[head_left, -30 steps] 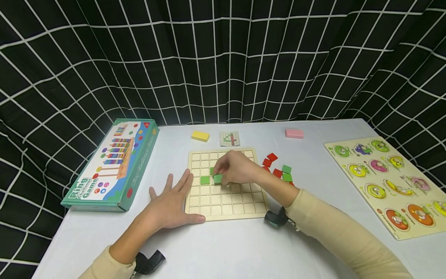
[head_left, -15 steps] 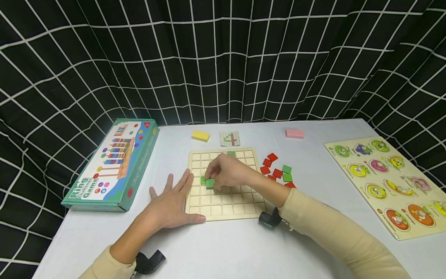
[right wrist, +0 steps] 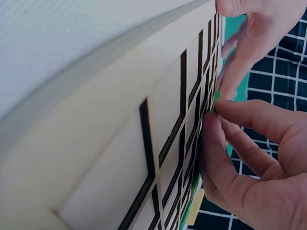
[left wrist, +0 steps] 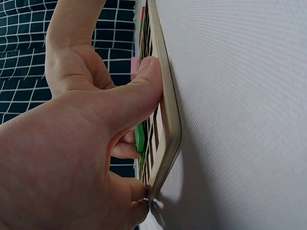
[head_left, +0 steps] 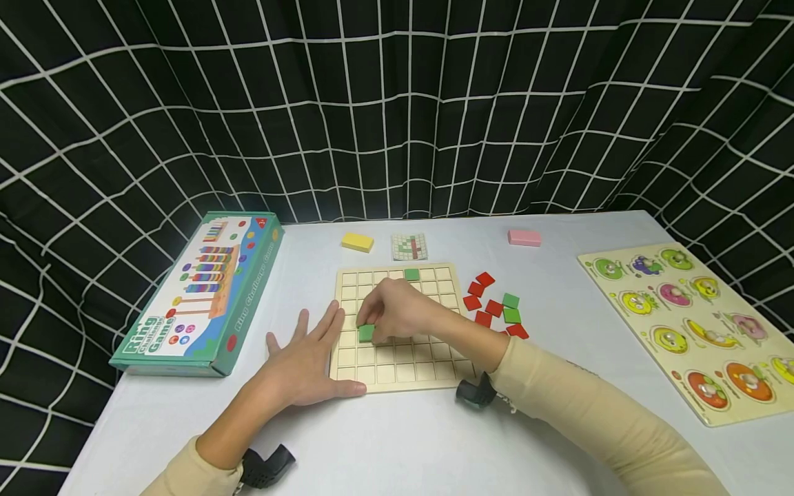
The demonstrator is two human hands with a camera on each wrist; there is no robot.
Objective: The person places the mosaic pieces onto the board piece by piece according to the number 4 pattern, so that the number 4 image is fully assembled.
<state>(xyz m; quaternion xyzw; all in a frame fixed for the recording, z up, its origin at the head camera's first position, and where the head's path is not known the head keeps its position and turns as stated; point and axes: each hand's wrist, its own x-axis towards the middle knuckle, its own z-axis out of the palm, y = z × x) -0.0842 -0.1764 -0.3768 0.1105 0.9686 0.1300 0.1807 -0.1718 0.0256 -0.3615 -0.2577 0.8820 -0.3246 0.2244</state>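
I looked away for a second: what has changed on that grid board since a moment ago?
The right hand carried the green tile it pinches leftward and toward the person across the wooden grid board, down to a cell near the left edge. The left hand stayed flat against the board's left edge. The loose red and green tiles stayed put.

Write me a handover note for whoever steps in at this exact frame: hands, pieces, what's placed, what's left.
Right hand: fingers pinch a green tile and hold it at a cell in the left part of the wooden grid board.
Left hand: flat on the table, fingers straight, thumb along the board's left edge, steadying it.
Done: one green tile in the top row; others may be hidden under the right hand.
Left: loose red tiles and green tiles lie to the right of the board; most cells are empty. The pattern card lies just behind the board.
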